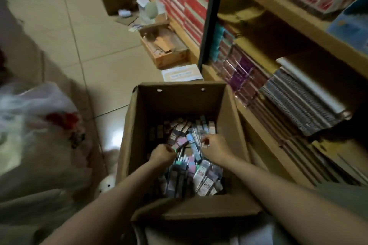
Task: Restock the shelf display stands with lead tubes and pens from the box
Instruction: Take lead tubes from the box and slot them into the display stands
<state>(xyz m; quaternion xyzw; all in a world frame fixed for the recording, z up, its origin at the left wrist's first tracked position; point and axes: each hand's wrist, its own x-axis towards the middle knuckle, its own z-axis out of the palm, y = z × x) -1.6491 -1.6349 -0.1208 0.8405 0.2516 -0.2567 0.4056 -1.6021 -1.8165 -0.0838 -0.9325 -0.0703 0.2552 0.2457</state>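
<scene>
Down inside the open cardboard box (179, 105) on the tiled floor (59, 26), both hands reach into a loose heap of small packets (207, 179), too many and too jumbled to count, in pink, blue, grey and white. One left hand (162, 153) has its fingers curled around a pinkish packet (179, 143) near the middle of the heap. One right hand (215, 147) is also curled, fingertips pinching something small at the top of the pile; what it is cannot be told through the blur. Two round holes show in the box's far wall. Just right of the box stands a wooden shelf unit (278, 6) with at least three levels, carrying stacked spiral notebooks (298, 103) and rows of wrapped purple packs (241, 71). Beyond the box, one flat white carton (181, 73) lies on the floor, and farther back one shallow wooden tray (165, 45). One white plastic bag (29, 121) sits at the left.
</scene>
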